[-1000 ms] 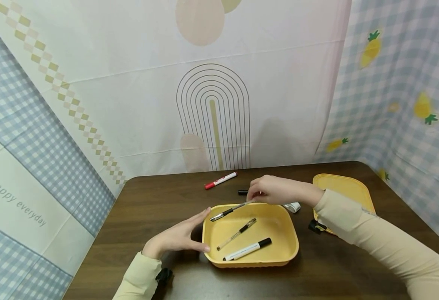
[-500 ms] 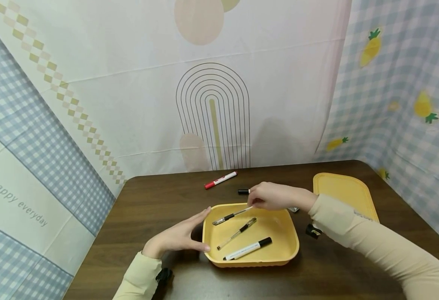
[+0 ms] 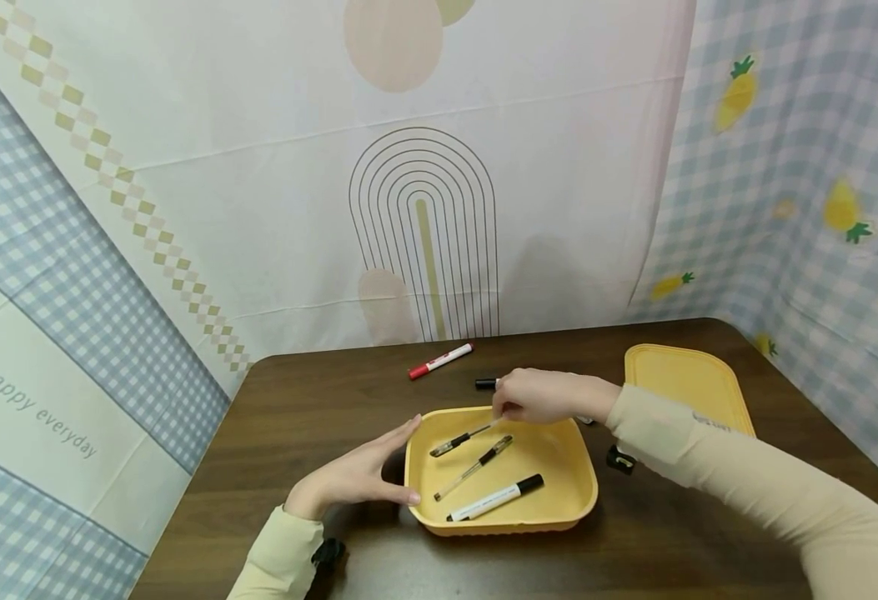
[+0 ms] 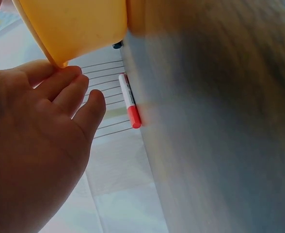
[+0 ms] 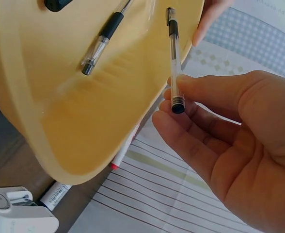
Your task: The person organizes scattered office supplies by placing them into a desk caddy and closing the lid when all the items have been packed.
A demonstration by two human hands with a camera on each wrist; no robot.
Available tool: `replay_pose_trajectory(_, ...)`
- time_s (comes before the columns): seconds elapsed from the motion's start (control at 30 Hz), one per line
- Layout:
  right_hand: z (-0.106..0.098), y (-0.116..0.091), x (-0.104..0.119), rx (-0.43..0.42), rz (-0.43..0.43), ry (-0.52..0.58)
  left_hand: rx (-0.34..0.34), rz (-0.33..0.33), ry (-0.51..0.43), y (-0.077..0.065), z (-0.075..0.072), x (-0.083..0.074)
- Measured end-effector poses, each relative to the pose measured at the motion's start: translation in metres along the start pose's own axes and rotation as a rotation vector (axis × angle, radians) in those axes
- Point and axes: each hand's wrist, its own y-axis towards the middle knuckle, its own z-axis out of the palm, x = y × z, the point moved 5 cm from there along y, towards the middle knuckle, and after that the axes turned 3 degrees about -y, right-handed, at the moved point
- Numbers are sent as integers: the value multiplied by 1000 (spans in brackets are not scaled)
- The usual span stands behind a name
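Observation:
My right hand (image 3: 539,396) pinches a clear gel pen (image 5: 174,48) with a black grip by its end, over the far side of a yellow plastic bin (image 3: 577,508). The pen's tip end slants down into the bin. Inside lie a second gel pen (image 3: 472,468) and a white marker (image 3: 493,500) with a black cap. At the bin's left wall, my left hand (image 3: 359,473) spreads thumb and fingers along the rim; in the left wrist view its fingertips touch the bin's edge.
A red-capped marker (image 3: 441,362) lies behind the bin. A black-capped marker (image 3: 486,384) and a small white plastic device (image 5: 21,213) sit beyond the far rim, partly hidden. The yellow lid (image 3: 686,383) rests at the back right of the brown table (image 3: 318,400).
My right hand has come down and slightly toward me, lowering the gel pen into the bin. The left hand has stayed in place.

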Motion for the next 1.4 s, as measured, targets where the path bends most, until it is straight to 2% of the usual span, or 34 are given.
replay_pose_trajectory(0.37, -6, 10, 10, 80, 16, -26, -1, -1, -6, 0, 0, 1)
replay_pose_trajectory(0.83, -5, 19, 12, 117, 63, -42, -3, 7, 1, 1, -1, 1)
replay_pose_trajectory(1.07, 1, 20, 10, 191, 98, -7, -3, 10, 5, 0, 0, 0)
replay_pose_trajectory(1.4, 9, 22, 13, 278, 71, -47, -7, 19, -5, 0, 0, 0)
